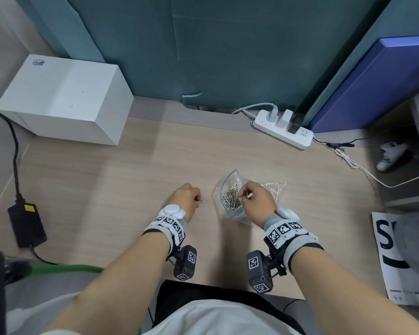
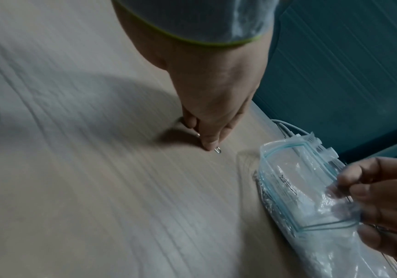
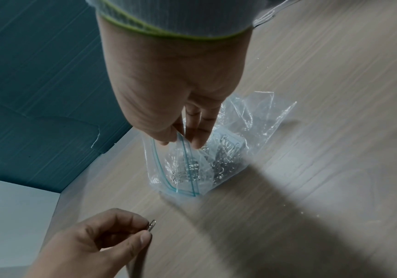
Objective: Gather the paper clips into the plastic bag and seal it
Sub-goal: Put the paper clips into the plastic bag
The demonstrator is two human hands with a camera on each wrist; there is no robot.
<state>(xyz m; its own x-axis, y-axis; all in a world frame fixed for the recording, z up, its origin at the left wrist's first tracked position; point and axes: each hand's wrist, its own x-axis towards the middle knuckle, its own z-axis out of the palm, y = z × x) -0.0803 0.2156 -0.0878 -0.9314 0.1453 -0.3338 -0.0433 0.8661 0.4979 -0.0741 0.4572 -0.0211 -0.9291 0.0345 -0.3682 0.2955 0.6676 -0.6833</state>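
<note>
A clear plastic zip bag (image 1: 230, 189) with a blue seal strip lies on the wooden desk (image 1: 107, 189), its mouth held open. A heap of silver paper clips (image 1: 232, 197) sits inside it. My right hand (image 1: 255, 198) pinches the bag's upper rim (image 3: 181, 139) between thumb and fingers. To the left, my left hand (image 1: 186, 198) pinches a single paper clip (image 1: 201, 201) between thumb and forefinger, just above the desk and a short way left of the bag's mouth. The same paper clip (image 3: 151, 224) shows in the right wrist view and at the fingertips (image 2: 210, 144) in the left wrist view.
A white box (image 1: 63, 97) stands at the back left. A white power strip (image 1: 283, 129) with plugs and cables lies at the back right. A black power adapter (image 1: 27, 224) sits at the left edge. A teal partition (image 1: 215, 44) backs the desk.
</note>
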